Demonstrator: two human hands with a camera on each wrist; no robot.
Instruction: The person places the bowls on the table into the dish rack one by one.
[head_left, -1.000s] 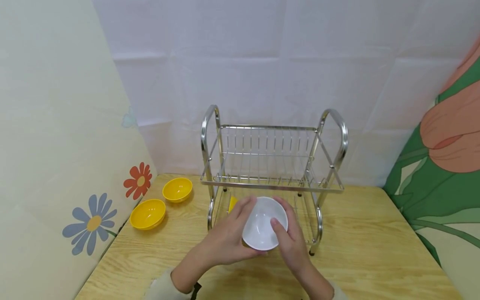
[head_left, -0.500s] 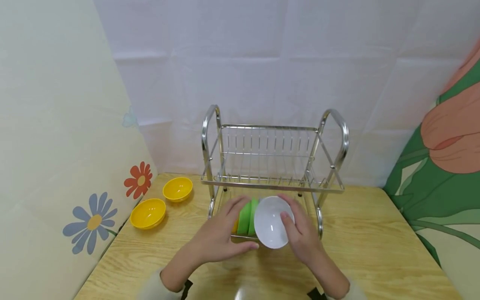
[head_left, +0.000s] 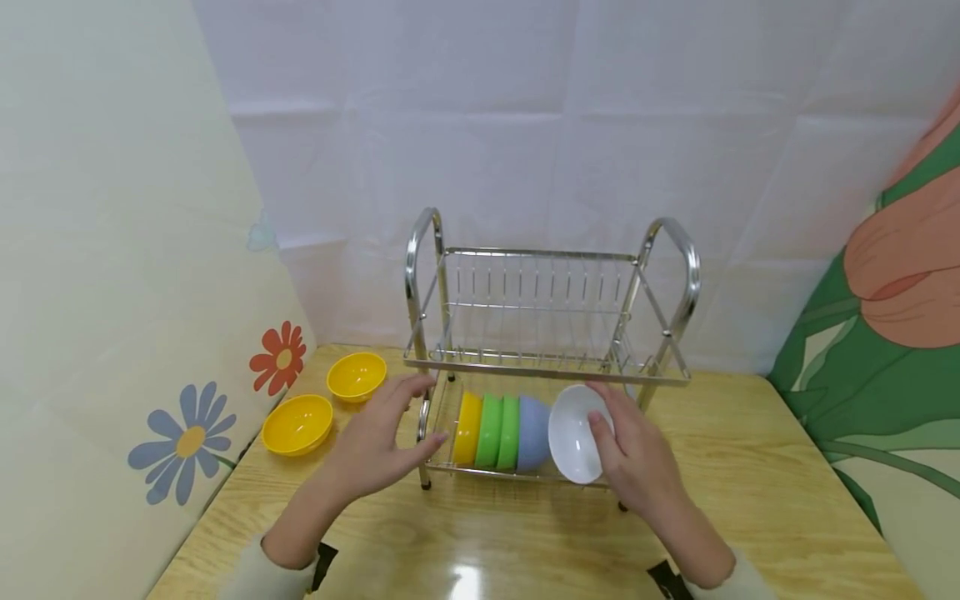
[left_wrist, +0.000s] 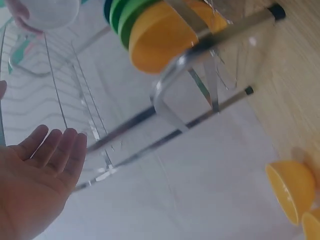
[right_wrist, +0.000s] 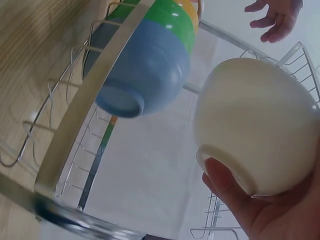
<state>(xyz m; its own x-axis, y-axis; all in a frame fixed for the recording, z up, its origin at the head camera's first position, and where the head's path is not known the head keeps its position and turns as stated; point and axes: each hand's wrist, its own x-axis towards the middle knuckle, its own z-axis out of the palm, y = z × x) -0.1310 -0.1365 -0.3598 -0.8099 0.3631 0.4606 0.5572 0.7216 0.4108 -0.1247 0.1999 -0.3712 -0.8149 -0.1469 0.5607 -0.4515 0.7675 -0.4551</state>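
White bowl (head_left: 573, 437): gripped by the right hand (head_left: 639, 458), lying between 9 and 10 o'clock from it in the head view, thumb over the inside and fingers behind.
Rim's long axis: close to 12-to-6, so the bowl is on edge, mouth turned mostly to 9 o'clock.
Neighbour in the rack (head_left: 546, 371): the blue bowl (head_left: 533, 432) lies at 9 o'clock from the white one; the right wrist view shows them apart.
Lower tier (head_left: 480, 472): whether the white bowl touches its wires cannot be told.
Nearer hand: the right; the left hand (head_left: 377, 442) holds nothing, fingers loosely bent, at the tier's 9 o'clock end.
Loose yellow bowls (head_left: 297, 425): two on the surface (head_left: 390, 533), at 9 and 11 o'clock from the left hand.
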